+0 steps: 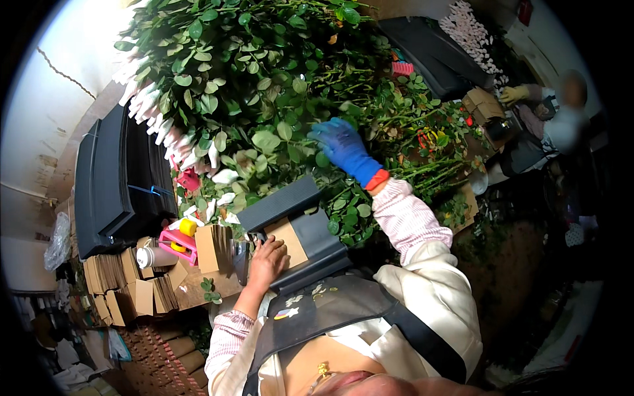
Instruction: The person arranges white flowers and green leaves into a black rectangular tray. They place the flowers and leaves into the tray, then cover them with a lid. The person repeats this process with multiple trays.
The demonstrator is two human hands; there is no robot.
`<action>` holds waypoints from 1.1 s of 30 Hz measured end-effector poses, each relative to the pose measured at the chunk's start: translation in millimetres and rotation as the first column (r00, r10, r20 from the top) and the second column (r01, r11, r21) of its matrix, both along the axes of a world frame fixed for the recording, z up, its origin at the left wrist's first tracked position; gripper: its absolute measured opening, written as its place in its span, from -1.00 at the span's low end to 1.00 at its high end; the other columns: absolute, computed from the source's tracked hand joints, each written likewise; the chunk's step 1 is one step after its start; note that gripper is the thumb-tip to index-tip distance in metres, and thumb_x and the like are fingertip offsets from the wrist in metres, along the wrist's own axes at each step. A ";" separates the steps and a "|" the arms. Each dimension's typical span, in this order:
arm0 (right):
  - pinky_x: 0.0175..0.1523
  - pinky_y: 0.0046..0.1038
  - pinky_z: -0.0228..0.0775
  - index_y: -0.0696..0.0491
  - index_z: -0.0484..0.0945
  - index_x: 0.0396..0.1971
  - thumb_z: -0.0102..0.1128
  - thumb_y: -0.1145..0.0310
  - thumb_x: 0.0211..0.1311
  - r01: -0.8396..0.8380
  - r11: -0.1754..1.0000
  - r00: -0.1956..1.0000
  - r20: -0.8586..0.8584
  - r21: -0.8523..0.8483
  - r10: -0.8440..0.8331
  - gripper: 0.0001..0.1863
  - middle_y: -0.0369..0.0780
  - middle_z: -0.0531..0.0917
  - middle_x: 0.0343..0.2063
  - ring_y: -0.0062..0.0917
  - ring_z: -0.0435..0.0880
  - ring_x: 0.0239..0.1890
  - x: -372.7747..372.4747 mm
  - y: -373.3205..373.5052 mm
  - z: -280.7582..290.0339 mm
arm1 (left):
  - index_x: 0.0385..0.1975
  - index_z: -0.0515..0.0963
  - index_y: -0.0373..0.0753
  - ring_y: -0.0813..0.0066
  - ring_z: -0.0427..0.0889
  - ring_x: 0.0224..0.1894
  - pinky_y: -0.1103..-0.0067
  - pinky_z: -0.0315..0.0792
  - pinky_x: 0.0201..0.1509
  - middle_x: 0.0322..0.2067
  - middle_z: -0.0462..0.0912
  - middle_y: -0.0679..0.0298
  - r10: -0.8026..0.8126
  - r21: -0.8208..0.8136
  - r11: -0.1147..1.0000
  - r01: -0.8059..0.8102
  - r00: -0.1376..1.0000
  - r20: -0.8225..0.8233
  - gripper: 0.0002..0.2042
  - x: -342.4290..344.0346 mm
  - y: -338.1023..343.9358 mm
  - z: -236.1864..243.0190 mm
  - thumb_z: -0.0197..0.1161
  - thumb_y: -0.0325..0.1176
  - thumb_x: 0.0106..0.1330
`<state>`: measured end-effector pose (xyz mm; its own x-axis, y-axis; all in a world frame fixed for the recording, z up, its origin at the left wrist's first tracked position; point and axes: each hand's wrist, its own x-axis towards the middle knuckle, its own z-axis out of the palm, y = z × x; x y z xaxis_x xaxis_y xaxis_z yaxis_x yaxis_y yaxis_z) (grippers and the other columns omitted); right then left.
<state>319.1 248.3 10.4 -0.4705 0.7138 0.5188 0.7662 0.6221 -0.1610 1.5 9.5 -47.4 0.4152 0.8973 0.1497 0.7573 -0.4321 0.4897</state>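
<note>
My left hand (267, 261) is bare and lies on a brown cardboard piece (286, 240), its fingers loosely bent over the card. That card sits on a dark grey sheet (320, 234) with raised, folded parts, in front of my apron. A grey flap (280, 203) stands up along the far side of the sheet. My right hand (347, 150), in a blue glove with an orange-red cuff, reaches over the leafy rose stems (264, 105). Its fingers are stretched out and a little blurred, touching or just above the leaves; no stem shows gripped in them.
White-wrapped flower heads (148, 109) line the pile's left edge. Stacked dark grey sheets (109, 178), a pink tape dispenser (179, 244), a white cup (155, 257) and cardboard pieces (144, 297) stand at left. A co-worker's gloved hand (514, 94) shows at far right.
</note>
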 end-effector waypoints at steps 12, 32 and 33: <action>-0.08 -0.19 0.48 -0.21 0.67 -0.16 0.25 0.23 0.19 -0.094 0.840 0.978 0.109 -0.534 0.179 -0.79 -0.26 0.67 -0.34 -0.25 0.66 -0.23 94.3 -154.7 19.7 | 0.38 0.18 -0.22 0.10 0.52 0.22 0.12 -0.03 0.55 0.16 0.54 0.05 0.091 -0.283 0.958 -0.046 0.985 0.148 -0.05 -9.4 -4.2 12.6 0.54 -0.32 -0.10; 0.31 -0.20 0.30 -0.08 0.34 0.33 0.20 0.14 0.28 -0.022 0.929 0.994 -0.091 0.369 0.060 -0.39 -0.15 0.51 0.13 -0.20 0.45 0.19 -42.0 98.4 186.3 | -0.13 0.68 -0.10 -0.04 0.23 0.43 -0.17 0.02 0.42 0.19 0.49 0.09 -0.044 -0.279 0.955 0.098 0.980 0.194 -0.66 -15.4 -2.1 16.9 0.42 -0.06 0.20; 0.35 -0.21 0.27 -0.11 0.32 0.34 0.20 0.10 0.28 0.080 0.868 0.997 -0.032 0.491 -0.074 -0.36 -0.19 0.42 0.22 -0.24 0.35 0.27 -54.8 131.3 196.8 | -0.13 0.68 -0.10 -0.04 0.24 0.42 -0.19 0.04 0.41 0.18 0.49 0.09 -0.038 -0.280 0.956 0.088 0.983 0.179 -0.67 -16.3 -3.8 18.9 0.42 -0.07 0.20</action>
